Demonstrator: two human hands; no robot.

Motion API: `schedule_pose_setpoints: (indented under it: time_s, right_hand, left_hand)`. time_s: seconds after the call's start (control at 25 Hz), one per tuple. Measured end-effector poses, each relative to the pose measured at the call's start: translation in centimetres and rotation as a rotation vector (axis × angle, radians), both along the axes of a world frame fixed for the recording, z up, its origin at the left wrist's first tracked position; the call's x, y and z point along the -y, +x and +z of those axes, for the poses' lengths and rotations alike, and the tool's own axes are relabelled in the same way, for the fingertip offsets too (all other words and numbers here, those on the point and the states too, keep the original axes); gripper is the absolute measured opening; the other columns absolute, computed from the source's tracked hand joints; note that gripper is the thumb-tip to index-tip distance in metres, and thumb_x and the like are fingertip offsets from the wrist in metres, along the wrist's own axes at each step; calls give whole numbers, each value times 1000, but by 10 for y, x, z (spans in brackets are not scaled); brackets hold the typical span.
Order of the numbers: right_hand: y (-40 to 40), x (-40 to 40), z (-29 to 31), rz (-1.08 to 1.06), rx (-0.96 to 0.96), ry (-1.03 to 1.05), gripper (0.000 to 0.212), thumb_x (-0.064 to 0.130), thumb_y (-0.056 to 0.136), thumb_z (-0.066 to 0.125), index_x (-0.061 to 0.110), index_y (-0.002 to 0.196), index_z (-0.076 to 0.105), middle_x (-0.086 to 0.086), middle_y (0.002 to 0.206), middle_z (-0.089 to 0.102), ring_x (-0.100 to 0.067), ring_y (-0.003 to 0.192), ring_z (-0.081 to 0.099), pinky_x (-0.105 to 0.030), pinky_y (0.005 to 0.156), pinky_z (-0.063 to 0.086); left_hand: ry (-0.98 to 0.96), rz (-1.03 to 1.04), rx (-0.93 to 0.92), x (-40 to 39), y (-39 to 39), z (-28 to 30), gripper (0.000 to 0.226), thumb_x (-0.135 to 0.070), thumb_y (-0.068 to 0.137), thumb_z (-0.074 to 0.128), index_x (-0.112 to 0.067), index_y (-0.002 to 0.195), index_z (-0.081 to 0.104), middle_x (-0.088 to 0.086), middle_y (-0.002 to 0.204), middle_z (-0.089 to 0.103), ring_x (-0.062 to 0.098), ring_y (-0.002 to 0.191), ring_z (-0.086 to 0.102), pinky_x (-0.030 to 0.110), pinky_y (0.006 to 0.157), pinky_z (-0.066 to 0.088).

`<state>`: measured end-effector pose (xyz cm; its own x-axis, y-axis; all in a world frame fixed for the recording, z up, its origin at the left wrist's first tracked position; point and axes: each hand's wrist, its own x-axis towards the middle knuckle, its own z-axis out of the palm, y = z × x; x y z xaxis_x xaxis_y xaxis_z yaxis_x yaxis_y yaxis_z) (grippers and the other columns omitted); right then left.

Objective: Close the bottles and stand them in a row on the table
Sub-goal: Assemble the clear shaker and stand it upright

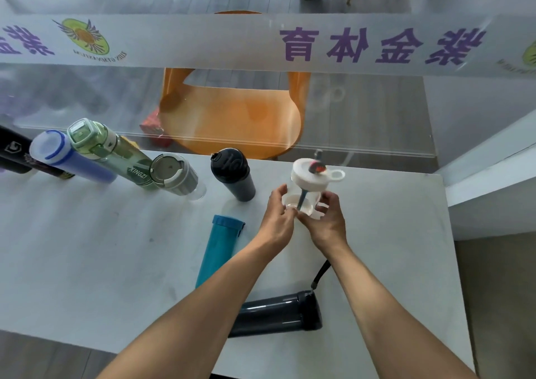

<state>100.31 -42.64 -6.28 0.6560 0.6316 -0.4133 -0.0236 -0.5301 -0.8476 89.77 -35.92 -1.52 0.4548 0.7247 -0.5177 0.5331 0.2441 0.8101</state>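
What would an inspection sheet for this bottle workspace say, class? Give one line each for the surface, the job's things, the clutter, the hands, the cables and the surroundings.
Surface: pale grey table, scuffed, mostly bare.
Job's things: clear bottle with white lid upright in both hands; dark capped bottle upright; green bottle, blue bottle, grey-lidded bottle and black bottle standing at the back left; teal bottle and dark strapped bottle lying down.
Clutter: nothing seen.
Hands: left hand and right hand holding the clear bottle's base.
Cables: nothing seen.
Surroundings: glass panel with lettered banner; orange chair behind.
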Motion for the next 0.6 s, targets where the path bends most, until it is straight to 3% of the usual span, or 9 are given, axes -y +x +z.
schedule_pose_setpoints:
  time_s: [0.2, 0.36, 0.44, 0.52, 0.6]
  right_hand:
    - [-11, 4, -5, -29, 35, 75, 69, 23, 69, 89, 25, 127, 50, -3, 125, 62, -16, 108, 66, -27, 84, 53]
    - [-9, -4, -7, 4, 168, 65, 60, 18, 71, 87, 17, 123, 56, -5, 117, 66, -19, 104, 65, -9, 76, 43]
    - [-9, -7, -7, 3, 158, 60, 61, 18, 73, 86, 17, 126, 55, -4, 119, 66, -20, 107, 64, -14, 82, 46]
    - [-10, -11, -8, 2, 159, 36, 64, 20, 75, 85, 18, 130, 53, -5, 123, 66, -22, 111, 63, -29, 91, 51]
    - [-11, -14, -8, -7, 161, 29, 65, 21, 75, 85, 18, 132, 52, -7, 125, 66, -23, 113, 63, -32, 93, 50]
  left_hand:
    - [-22, -10, 19, 1, -2, -3, 52, -18, 100, 48, -29, 148, 32, -3, 153, 29, 21, 139, 39, 44, 115, 35]
    - [-95, -48, 23, -7, -9, -11, 61, -11, 97, 48, -38, 148, 27, -4, 158, 31, 21, 144, 32, 46, 115, 32]
    - [-108, -91, 14, -12, -11, -15, 67, -10, 97, 46, -44, 149, 21, -7, 161, 25, 22, 146, 29, 47, 114, 31]
    - [-116, -112, 25, -17, -11, -17, 70, -9, 96, 46, -47, 148, 17, -8, 162, 21, 23, 147, 27, 47, 114, 31]
    - [-120, -117, 43, -21, -10, -19, 72, -8, 96, 45, -47, 149, 16, -8, 162, 21, 24, 147, 27, 46, 113, 33]
